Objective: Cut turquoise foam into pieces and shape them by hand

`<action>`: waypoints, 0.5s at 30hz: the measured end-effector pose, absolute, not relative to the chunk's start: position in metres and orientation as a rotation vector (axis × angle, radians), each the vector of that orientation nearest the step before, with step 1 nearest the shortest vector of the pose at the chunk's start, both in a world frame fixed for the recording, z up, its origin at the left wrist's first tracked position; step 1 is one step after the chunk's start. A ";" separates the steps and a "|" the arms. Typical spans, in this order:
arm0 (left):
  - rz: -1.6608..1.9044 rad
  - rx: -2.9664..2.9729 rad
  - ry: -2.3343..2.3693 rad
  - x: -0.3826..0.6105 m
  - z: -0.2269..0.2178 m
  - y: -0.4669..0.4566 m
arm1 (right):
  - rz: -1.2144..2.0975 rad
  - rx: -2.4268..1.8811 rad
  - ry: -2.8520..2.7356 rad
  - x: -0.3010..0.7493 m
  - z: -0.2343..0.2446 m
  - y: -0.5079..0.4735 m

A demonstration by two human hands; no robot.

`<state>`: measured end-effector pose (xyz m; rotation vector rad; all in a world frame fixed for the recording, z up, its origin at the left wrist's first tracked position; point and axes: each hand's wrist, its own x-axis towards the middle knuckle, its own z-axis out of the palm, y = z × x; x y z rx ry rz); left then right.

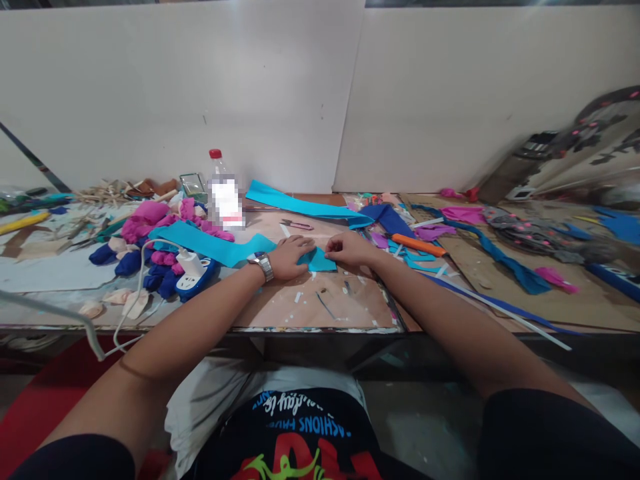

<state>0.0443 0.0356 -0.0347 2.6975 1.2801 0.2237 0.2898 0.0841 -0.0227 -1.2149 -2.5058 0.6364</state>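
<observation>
My left hand (293,257), with a metal watch at the wrist, lies palm down on a turquoise felt strip (215,244) and presses its end against the table. My right hand (350,249) sits just to the right, fingers curled and pinching the edge of the same felt piece near its free corner (325,263). The strip runs leftward from my hands across the brown work surface (320,303). A second turquoise strip (300,203) lies farther back.
Small thread snips (296,225) lie behind my hands, an orange-handled cutter (417,245) to the right. A plastic bottle (224,193), pink and blue felt pieces (150,223) and a white charger on a power strip (193,270) crowd the left. Fabric scraps cover the right side.
</observation>
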 end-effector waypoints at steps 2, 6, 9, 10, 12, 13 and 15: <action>0.238 2.706 1.267 0.045 -0.034 0.035 | 0.569 -1.238 -2.511 0.289 -0.021 0.083; 0.306 2.726 1.251 0.046 -0.030 0.033 | 0.449 -1.284 -2.512 0.288 -0.017 0.082; 0.358 2.753 1.221 0.047 -0.028 0.032 | 0.437 -1.302 -2.508 0.288 -0.017 0.081; 0.362 2.760 1.211 0.047 -0.028 0.032 | 0.441 -1.298 -2.501 0.288 -0.017 0.081; 0.344 2.760 1.209 0.047 -0.028 0.031 | 0.451 -1.286 -2.489 0.288 -0.018 0.081; 0.328 2.753 1.216 0.046 -0.029 0.031 | 0.458 -1.281 -2.488 0.288 -0.018 0.081; 0.299 2.735 1.234 0.046 -0.030 0.031 | 0.470 -1.275 -2.494 0.287 -0.019 0.081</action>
